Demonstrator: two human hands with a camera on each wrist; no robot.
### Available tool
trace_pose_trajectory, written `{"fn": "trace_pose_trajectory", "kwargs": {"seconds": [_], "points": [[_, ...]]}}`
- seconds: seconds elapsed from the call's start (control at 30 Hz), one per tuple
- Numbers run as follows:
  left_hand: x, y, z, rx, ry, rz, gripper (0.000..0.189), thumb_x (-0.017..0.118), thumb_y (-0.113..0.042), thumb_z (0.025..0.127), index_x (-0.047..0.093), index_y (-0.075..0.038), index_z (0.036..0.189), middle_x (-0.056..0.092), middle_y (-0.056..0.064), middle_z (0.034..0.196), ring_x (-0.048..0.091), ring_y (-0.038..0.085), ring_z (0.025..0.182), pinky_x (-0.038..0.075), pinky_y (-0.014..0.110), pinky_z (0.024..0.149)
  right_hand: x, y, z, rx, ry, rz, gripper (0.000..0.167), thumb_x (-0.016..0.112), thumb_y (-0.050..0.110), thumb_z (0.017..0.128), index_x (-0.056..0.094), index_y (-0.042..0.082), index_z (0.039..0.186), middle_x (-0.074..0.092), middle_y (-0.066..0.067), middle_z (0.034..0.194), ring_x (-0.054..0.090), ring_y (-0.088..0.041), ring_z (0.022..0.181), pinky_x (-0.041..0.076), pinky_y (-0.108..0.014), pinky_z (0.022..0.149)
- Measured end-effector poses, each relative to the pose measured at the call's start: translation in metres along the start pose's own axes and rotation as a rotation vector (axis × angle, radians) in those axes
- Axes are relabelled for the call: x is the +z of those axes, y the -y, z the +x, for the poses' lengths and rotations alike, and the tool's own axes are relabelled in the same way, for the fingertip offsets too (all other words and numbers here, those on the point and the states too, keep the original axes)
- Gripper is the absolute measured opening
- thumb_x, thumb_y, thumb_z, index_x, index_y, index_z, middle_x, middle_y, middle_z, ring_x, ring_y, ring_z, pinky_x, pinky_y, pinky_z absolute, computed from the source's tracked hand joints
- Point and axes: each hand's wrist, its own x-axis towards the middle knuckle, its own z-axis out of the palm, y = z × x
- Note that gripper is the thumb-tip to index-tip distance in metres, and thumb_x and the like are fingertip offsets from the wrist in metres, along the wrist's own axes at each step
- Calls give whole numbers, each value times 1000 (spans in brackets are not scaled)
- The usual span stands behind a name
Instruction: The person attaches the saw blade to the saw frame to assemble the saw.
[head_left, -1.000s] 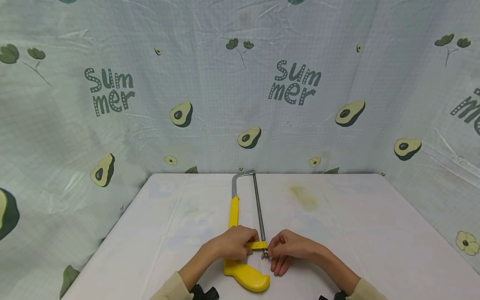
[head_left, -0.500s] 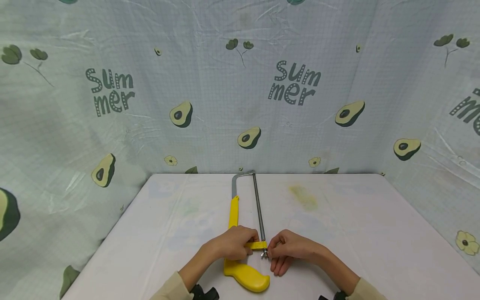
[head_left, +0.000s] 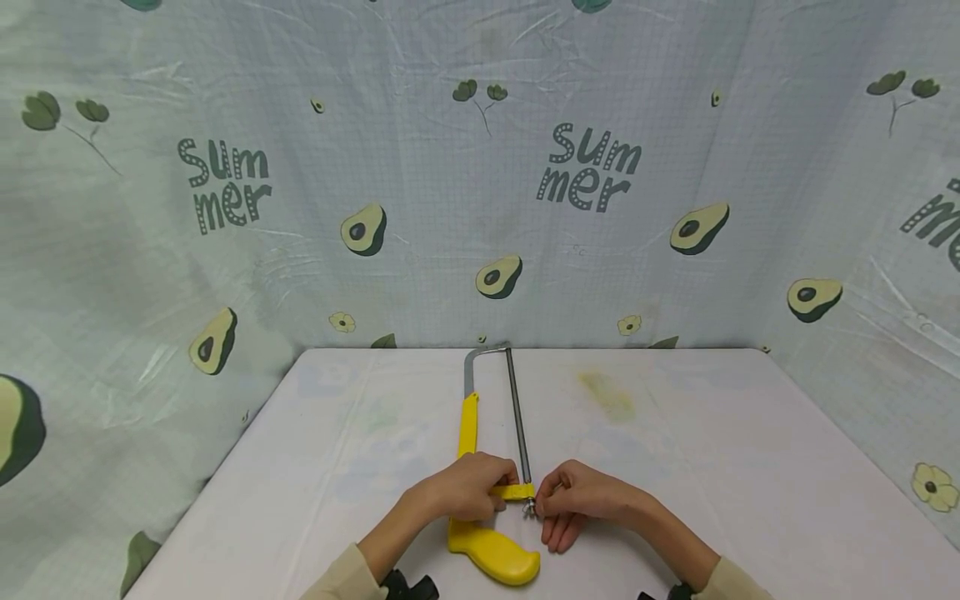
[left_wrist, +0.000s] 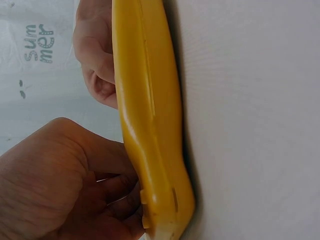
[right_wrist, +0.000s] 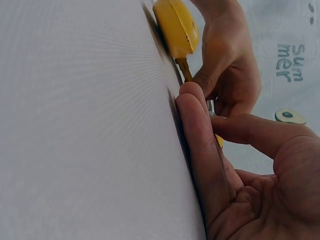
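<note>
A hacksaw with a yellow handle (head_left: pixel 497 557) lies on the table, its grey frame end pointing away from me. Its dark blade (head_left: pixel 517 412) runs along the right side to a small metal wing nut (head_left: pixel 529 507) at the near end. My left hand (head_left: pixel 467 486) grips the yellow frame above the handle, fingers at the crosspiece (head_left: pixel 514 492). With thumb and forefinger, my right hand (head_left: pixel 583 493) pinches at the wing nut from the right; its other fingers (right_wrist: pixel 202 135) rest low along the table. In the left wrist view the yellow handle (left_wrist: pixel 150 115) partly hides both hands.
The white table (head_left: pixel 697 467) carries a faint yellowish stain (head_left: pixel 607 396) toward the back right. A pale curtain (head_left: pixel 420 167) printed with avocados and lettering hangs behind the table and at both sides.
The wing nut's wings stand at a different angle from frame to frame, so it has turned a little. Both hands and the hacksaw stay in place.
</note>
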Motion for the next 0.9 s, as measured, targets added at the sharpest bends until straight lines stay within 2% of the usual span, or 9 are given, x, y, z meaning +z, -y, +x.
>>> {"fn": "trace_pose_trajectory", "kwargs": {"seconds": [0.9], "points": [[-1, 0, 0, -7, 1, -8, 18, 73, -9, 92, 66, -17, 106, 54, -9, 82, 49, 5, 76, 42, 21, 71, 2, 3, -1, -1, -2, 21, 17, 64, 12, 97, 64, -4, 101, 75, -6, 76, 74, -12, 64, 60, -27, 60]]}}
